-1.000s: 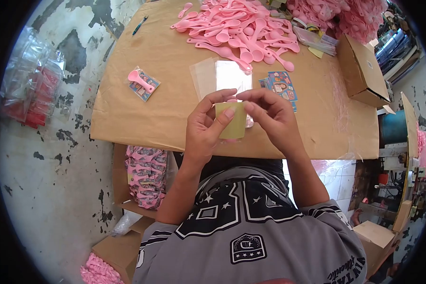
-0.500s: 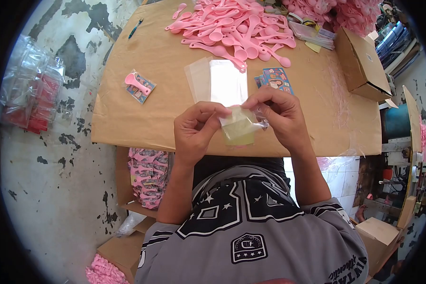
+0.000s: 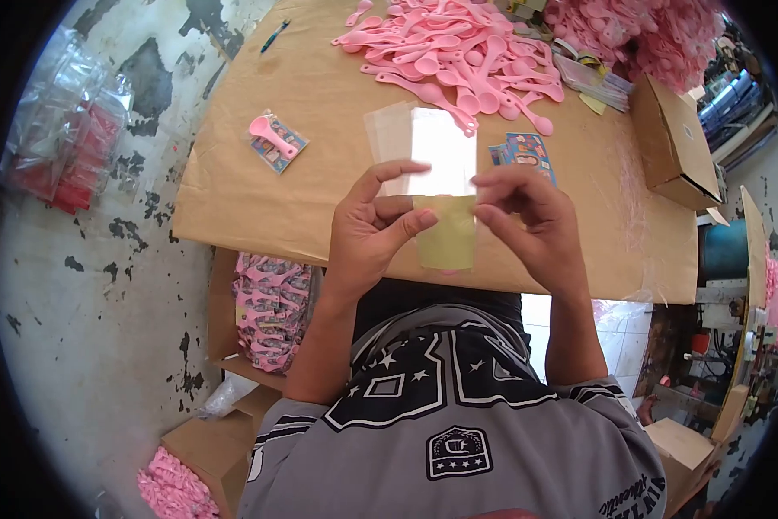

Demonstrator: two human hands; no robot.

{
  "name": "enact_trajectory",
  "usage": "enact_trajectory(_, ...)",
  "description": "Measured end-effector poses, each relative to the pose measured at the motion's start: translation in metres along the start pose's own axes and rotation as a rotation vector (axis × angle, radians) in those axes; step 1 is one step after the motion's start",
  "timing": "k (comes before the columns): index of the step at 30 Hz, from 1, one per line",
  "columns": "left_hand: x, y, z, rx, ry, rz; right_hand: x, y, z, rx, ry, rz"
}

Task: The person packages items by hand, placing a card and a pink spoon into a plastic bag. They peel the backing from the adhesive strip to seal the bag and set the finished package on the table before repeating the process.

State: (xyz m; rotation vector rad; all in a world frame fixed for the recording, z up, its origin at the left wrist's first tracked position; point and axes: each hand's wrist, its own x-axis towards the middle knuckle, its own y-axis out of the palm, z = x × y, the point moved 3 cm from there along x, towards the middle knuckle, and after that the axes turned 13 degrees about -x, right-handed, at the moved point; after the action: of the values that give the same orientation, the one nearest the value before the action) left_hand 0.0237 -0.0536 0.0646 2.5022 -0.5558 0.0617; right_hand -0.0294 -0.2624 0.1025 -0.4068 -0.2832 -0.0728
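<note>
A small clear plastic bag with a yellowish card (image 3: 446, 233) in it is held upright over the table's near edge. My left hand (image 3: 373, 227) pinches its left edge between thumb and bent fingers, the index finger stretched above. At the bag's upper right edge is my right hand (image 3: 534, 221), its thumb and index finger apart, slightly blurred. A bit of pink shows below the card; the rest is hidden. Behind the hands lie a stack of clear bags (image 3: 441, 143) and printed blue cards (image 3: 527, 149). A packed pink spoon (image 3: 273, 137) with a card lies to the left.
A heap of pink spoons (image 3: 467, 60) covers the table's far side, with a pen (image 3: 275, 36) to its left. A cardboard box (image 3: 676, 143) stands at the right. Below the left edge, a carton holds packed spoons (image 3: 269, 311). Plastic bags (image 3: 64, 121) hang at far left.
The bag's crumpled top now lies smoother, and the card's face shows plainly. My right thumb and finger have parted from their pinch; my left index finger has lifted. The view has shifted slightly.
</note>
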Motion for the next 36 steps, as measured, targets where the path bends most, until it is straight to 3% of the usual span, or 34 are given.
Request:
enact_trajectory(1, 0.0, -0.003, -0.006, 0.011, -0.003, -0.008, 0.0, -0.001, 0.0, 0.063, 0.054, -0.051)
enact_trajectory(4, 0.006, -0.033, -0.04, 0.289, 0.23, -0.171, -0.001, -0.035, -0.003, -0.015, 0.055, -0.149)
enact_trajectory(6, 0.012, -0.045, -0.069, 0.387, 0.514, -0.166, -0.004, -0.071, -0.002, -0.021, -0.05, -0.085)
enact_trajectory(9, 0.024, -0.068, -0.096, 0.573, 0.651, -0.183, -0.003, -0.123, -0.004, 0.257, -0.273, 0.002)
enact_trajectory(12, 0.043, -0.088, -0.095, 1.041, 0.494, -0.222, 0.013, -0.153, -0.017, -0.271, 0.231, -0.265)
enact_trajectory(13, 0.041, -0.085, -0.091, 1.117, 0.389, -0.265, 0.002, -0.171, -0.056, -0.877, 0.298, -0.318)
enact_trajectory(16, 0.04, -0.085, -0.057, 1.02, 0.414, -0.271, -0.014, -0.182, -0.059, -0.909, 0.756, -0.324)
enact_trajectory(17, 0.038, -0.078, -0.045, 1.035, 0.292, -0.317, -0.015, -0.168, -0.035, -0.663, 0.687, -0.431)
enact_trajectory(20, 0.044, -0.066, -0.007, 1.207, 0.033, -0.256, -0.012, -0.157, -0.043, -0.896, 0.37, -0.543)
enact_trajectory(23, 0.049, -0.042, 0.013, 1.352, 0.105, -0.179, -0.004, -0.122, -0.063, -0.822, 0.238, -0.313)
enact_trajectory(28, 0.05, -0.047, 0.023, 1.152, 0.114, -0.153, -0.001, -0.076, -0.073, -0.58, 0.428, -0.254)
enact_trajectory(31, 0.045, -0.046, 0.012, 0.952, 0.042, -0.216, -0.002, -0.067, -0.097, -0.323, 0.444, -0.206)
enact_trajectory(36, 0.042, -0.073, 0.012, 0.564, 0.035, -0.262, -0.003, -0.075, -0.108, -0.188, 0.457, -0.222)
